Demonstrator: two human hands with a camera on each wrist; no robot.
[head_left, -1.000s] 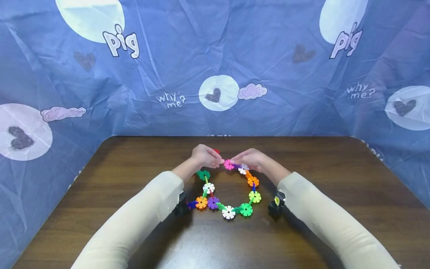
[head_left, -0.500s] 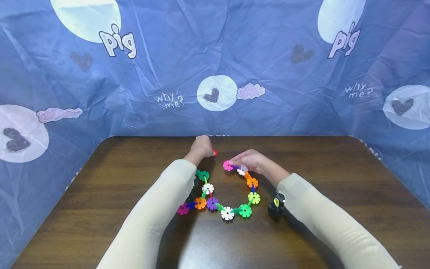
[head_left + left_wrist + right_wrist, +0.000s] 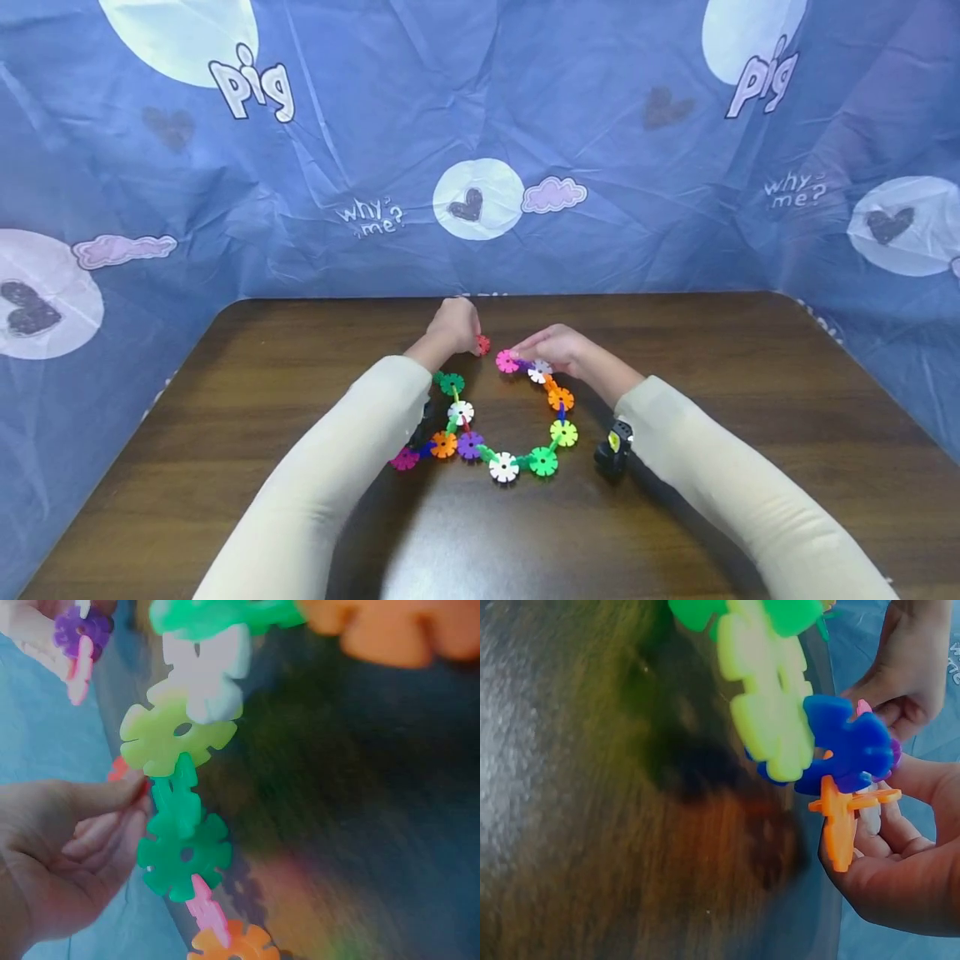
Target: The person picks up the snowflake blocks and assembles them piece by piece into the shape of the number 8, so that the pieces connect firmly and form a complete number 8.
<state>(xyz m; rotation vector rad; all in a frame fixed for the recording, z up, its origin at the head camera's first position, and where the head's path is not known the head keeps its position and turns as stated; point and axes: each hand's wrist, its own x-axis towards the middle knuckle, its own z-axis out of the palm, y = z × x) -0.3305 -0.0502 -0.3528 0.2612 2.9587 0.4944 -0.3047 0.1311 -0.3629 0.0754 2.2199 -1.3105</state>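
A chain of colourful plastic snowflake discs curves across the table. My left hand is at the far side and pinches a red snowflake disc between thumb and fingers; in the left wrist view the red disc is mostly hidden by the fingertips. Whether it joins the chain I cannot tell. To its right, my right hand pinches the chain's far right end, by a pink disc, a purple disc and a white disc. A small gap separates the red and pink discs.
The chain's left branch runs past a dark green disc and partly under my left forearm; a magenta disc shows beside the sleeve. Brown wooden tabletop lies all round. A blue printed cloth hangs behind the table.
My left hand has left the pink disc, moved back and slightly left, and now holds the red disc. My right hand stays at the chain's end. The head view has shifted a little.
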